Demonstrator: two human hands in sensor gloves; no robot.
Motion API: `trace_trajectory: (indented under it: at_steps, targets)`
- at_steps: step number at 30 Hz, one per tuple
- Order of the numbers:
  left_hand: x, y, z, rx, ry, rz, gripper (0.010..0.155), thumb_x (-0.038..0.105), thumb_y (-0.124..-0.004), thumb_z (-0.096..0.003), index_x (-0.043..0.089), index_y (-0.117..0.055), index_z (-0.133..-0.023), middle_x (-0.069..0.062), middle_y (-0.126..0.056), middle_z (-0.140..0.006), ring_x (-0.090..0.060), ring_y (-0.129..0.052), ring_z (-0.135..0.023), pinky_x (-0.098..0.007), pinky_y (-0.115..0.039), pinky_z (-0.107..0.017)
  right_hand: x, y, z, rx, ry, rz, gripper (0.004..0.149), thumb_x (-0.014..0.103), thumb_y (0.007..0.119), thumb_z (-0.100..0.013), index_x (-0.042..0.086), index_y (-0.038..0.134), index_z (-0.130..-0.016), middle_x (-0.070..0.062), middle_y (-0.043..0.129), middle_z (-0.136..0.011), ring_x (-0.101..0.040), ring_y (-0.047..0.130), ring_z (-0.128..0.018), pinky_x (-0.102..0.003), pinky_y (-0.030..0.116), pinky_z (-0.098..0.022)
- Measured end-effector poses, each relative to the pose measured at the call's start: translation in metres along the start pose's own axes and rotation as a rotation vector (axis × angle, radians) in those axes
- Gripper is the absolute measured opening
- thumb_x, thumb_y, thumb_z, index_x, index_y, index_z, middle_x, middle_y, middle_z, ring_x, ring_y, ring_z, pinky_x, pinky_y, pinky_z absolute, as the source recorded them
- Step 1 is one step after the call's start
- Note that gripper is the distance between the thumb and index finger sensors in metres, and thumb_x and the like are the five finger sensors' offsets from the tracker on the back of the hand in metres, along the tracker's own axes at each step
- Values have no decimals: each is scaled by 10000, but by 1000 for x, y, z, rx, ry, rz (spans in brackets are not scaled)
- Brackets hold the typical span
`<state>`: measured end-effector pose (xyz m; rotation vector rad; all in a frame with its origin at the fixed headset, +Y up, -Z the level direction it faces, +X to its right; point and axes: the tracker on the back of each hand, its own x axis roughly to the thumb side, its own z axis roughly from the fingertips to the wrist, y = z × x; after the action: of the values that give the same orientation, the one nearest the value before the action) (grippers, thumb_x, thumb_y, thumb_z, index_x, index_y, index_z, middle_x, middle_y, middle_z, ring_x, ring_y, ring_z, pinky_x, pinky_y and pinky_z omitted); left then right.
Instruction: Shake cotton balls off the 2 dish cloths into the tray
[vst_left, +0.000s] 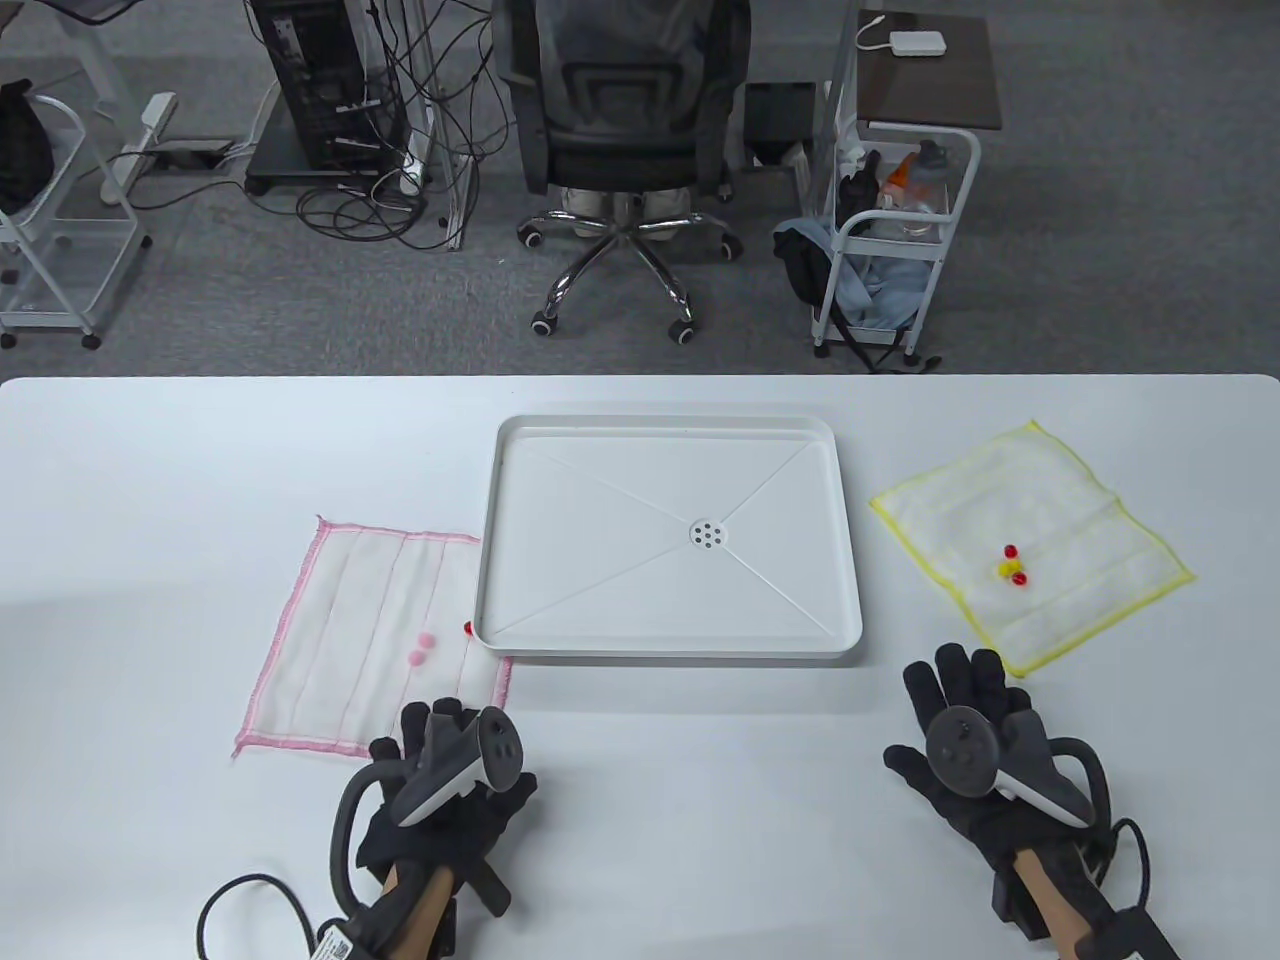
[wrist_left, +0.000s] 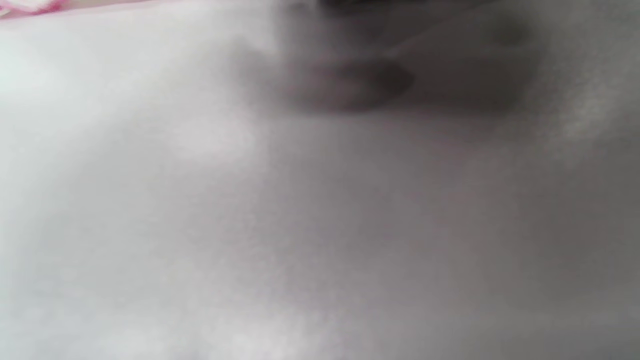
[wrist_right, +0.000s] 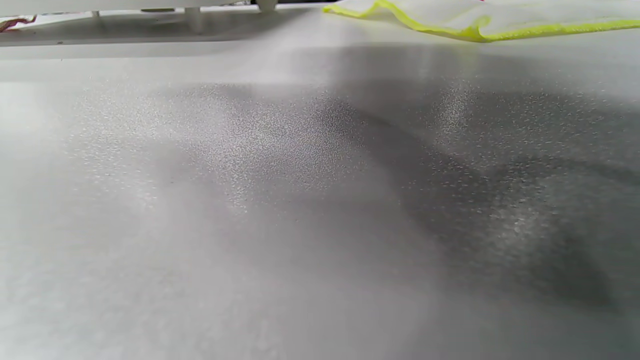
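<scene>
Hands (vst_left: 455, 780) flat, pink-edged cloth (vst_left: 370, 630) spread, yellow-edged cloth (vst_left: 1040, 545) rumpled

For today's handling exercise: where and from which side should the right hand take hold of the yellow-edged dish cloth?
Probably the near corner of the yellow-edged dish cloth, coming from below it, where the right hand already rests. The cloth lies flat, turned corner-on, and the cotton balls sit near its middle, so lifting that edge should roll them toward the tray.

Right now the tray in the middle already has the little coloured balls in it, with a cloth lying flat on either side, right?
Not quite. The table view shows the tray holds no balls; they sit on the pink-edged cloth and the yellow-edged cloth. Both cloths do lie flat either side.
</scene>
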<state>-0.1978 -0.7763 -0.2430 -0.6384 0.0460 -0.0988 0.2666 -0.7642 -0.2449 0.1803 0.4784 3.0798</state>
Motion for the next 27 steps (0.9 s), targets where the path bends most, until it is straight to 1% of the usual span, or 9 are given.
trace_trajectory:
  at_steps: [12, 16, 27]
  targets:
    - [4, 0, 1, 12, -64, 8, 810, 700, -406, -498, 271, -126, -1126, -43, -33, -1187, -352, 13, -1037, -601, -178, -774, 0, 0, 0, 2, -2, -3, 773, 629, 440, -491, 314, -10, -1036, -4, -202, -1055, -289, -216, -914, -576, 99, -746]
    - [4, 0, 0, 1, -94, 25, 809, 699, -409, -498, 275, -117, -1122, -42, -23, -1184, -350, 19, -1035, -598, -177, -775, 0, 0, 0, 3, -3, -4, 772, 629, 441, -491, 315, -9, -1035, -3, -201, -1055, -289, -216, -913, -576, 99, -746]
    - [12, 0, 2, 11, -145, -2, 790, 693, -424, -500, 293, -152, -1124, -31, -46, -1189, -334, 21, -1036, -591, -177, -779, -1, 0, 0, 4, -3, -6, 773, 628, 442, -491, 315, -9, -1036, -3, -201, -1055, -287, -216, -914, -575, 98, -746]
